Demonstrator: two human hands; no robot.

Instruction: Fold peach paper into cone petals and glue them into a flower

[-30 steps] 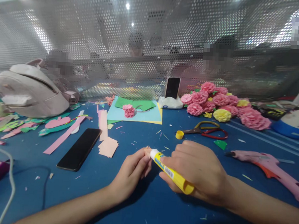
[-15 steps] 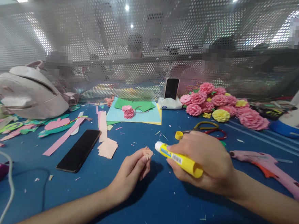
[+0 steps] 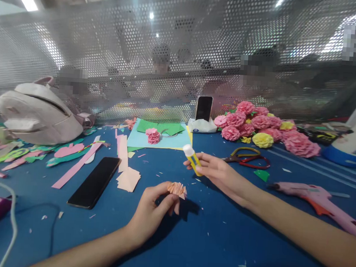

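Observation:
My left hand [image 3: 156,205] pinches a small folded piece of peach paper [image 3: 177,189], its pleated edges facing up, above the blue table. To its upper right, my right hand [image 3: 213,168] grips a yellow glue stick [image 3: 198,163] with its white end pointing up and tilted left. The glue stick and the folded paper are apart. Left of my left hand lies a stack of peach paper squares [image 3: 129,179], touching a pale pink paper strip [image 3: 122,152]. Scissors [image 3: 249,157] with yellow and red handles lie behind my right hand, their blades partly hidden.
A black phone [image 3: 94,182] lies at left, near a white backpack [image 3: 42,114] and paper cut-outs. Pink and yellow paper flowers [image 3: 261,123] are piled at back right. A pink glue gun [image 3: 319,200] lies at right. Another phone [image 3: 204,107] stands at the back.
My right hand has moved back and left, and the glue stick has turned from lying sideways to nearly upright. The folded paper has turned in my left hand, showing its pleated edges.

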